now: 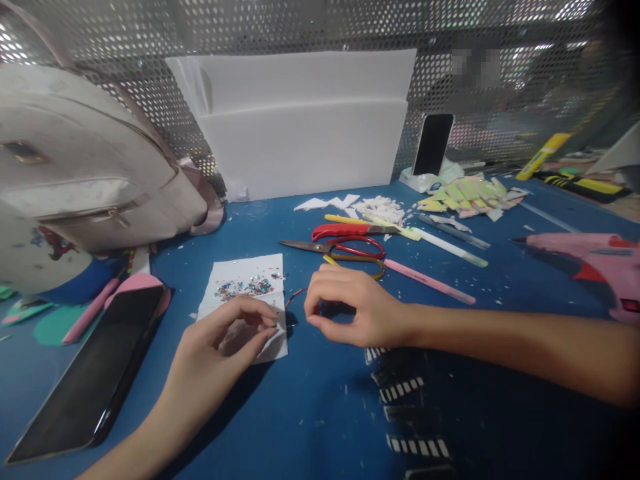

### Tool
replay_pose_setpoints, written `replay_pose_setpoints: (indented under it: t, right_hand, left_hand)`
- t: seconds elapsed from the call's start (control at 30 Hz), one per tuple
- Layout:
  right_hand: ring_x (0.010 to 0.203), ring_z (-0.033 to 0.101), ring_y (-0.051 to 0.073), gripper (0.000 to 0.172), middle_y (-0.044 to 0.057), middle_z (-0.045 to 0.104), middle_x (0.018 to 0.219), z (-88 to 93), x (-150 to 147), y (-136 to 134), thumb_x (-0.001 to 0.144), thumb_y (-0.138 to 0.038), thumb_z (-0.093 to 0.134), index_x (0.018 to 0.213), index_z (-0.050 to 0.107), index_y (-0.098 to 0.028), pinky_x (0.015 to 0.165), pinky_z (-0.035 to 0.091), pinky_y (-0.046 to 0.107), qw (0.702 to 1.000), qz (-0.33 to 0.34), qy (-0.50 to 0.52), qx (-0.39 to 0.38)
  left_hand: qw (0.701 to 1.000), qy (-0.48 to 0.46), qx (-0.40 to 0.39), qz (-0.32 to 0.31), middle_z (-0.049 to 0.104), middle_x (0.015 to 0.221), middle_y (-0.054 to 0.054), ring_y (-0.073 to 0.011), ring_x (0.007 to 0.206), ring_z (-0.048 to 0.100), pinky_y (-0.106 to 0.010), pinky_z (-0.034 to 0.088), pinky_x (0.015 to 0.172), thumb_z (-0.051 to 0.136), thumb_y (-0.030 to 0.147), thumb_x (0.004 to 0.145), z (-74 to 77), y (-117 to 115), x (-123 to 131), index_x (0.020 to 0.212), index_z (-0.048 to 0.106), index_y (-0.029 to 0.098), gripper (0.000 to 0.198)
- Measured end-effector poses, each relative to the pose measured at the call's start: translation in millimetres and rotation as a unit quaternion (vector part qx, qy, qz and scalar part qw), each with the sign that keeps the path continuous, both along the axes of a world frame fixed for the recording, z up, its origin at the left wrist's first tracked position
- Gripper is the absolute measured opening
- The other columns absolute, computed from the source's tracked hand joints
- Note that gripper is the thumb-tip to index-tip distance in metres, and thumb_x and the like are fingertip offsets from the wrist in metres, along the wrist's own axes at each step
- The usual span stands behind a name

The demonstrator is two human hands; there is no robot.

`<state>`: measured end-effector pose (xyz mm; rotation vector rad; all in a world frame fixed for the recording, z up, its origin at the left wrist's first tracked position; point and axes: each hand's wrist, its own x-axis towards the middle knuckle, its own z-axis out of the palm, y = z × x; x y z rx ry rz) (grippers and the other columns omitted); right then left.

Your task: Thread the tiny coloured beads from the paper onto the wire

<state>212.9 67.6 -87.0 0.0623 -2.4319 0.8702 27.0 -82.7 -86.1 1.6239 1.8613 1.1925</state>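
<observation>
My left hand (220, 360) hovers over the lower part of a white paper sheet (207, 303), its thumb and fingertips brought together. Small, shiny, multicoloured bits (245, 287) are heaped on that sheet. To the right, my right hand (355, 307) is curled in a pinch, just in front of the scissors (345, 248) with red and brownish handles. What either pinch holds, if anything, is too small to make out. Between the hands, a short, thin orange and dark strand (296, 295) shows, and a faint glint lies below it.
A phone (90, 373) and backpack (100, 167) are at left. Behind stand a white board (310, 140) and an upright phone (434, 145). A red-handled cutter (345, 231), pink pen (430, 281), paper scraps (470, 195) and pink glue gun (575, 247) occupy the right. Striped pieces (403, 389) lie in front.
</observation>
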Motion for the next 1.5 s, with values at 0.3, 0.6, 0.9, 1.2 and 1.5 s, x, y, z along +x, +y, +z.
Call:
replay_pose_setpoints:
  t: [0.3,0.6,0.9,1.2,1.5]
  right_hand:
    - [0.076,0.05,0.012,0.007,0.0,0.058,0.079,0.3,-0.2,0.7,0.087,-0.016,0.054,0.081,0.055,-0.018,0.077,0.04,0.028,1.0,-0.002,-0.009,0.006]
    - [0.076,0.05,0.012,0.007,0.0,0.057,0.078,-0.1,-0.7,0.0,0.086,-0.014,0.054,0.081,0.055,-0.019,0.077,0.04,0.028,1.0,-0.003,-0.011,0.003]
    - [0.075,0.05,0.012,0.007,0.0,0.057,0.077,0.0,-0.9,0.4,0.087,-0.015,0.054,0.081,0.054,-0.019,0.075,0.04,0.028,1.0,-0.006,-0.019,0.006]
    - [0.075,0.049,0.012,0.008,-0.001,0.056,0.077,0.3,-0.6,0.5,0.087,-0.015,0.053,0.08,0.054,-0.019,0.075,0.04,0.027,0.999,-0.009,-0.032,0.009]
    - [0.074,0.05,0.012,0.008,-0.001,0.056,0.077,-0.3,-0.5,0.8,0.086,-0.014,0.054,0.079,0.054,-0.018,0.074,0.04,0.027,0.999,-0.007,-0.034,0.007]
  left_hand:
    - [1.0,-0.013,-0.006,-0.006,0.067,0.084,0.002,-0.0134,0.082,0.063,-0.024,0.052,0.074,0.062,0.016,0.08,1.5,1.4,0.6,0.084,0.064,0.024,0.01]
    - [1.0,0.0,0.005,-0.006,0.068,0.083,0.001,-0.0139,0.079,0.063,-0.024,0.052,0.072,0.062,0.017,0.081,2.6,0.8,1.9,0.084,0.065,0.025,0.009]
    - [1.0,0.003,0.008,-0.003,0.067,0.083,0.001,-0.0146,0.08,0.062,-0.026,0.05,0.073,0.062,0.018,0.081,1.4,0.5,0.1,0.085,0.064,0.024,0.007]
    - [1.0,0.001,0.01,-0.002,0.067,0.083,0.001,-0.0148,0.08,0.062,-0.026,0.05,0.073,0.062,0.017,0.081,1.9,-0.8,-0.5,0.085,0.064,0.024,0.008]
    - [1.0,-0.008,0.014,-0.006,0.066,0.084,0.002,-0.0138,0.082,0.061,-0.025,0.048,0.074,0.061,0.018,0.082,2.3,0.9,0.6,0.086,0.064,0.025,0.009]
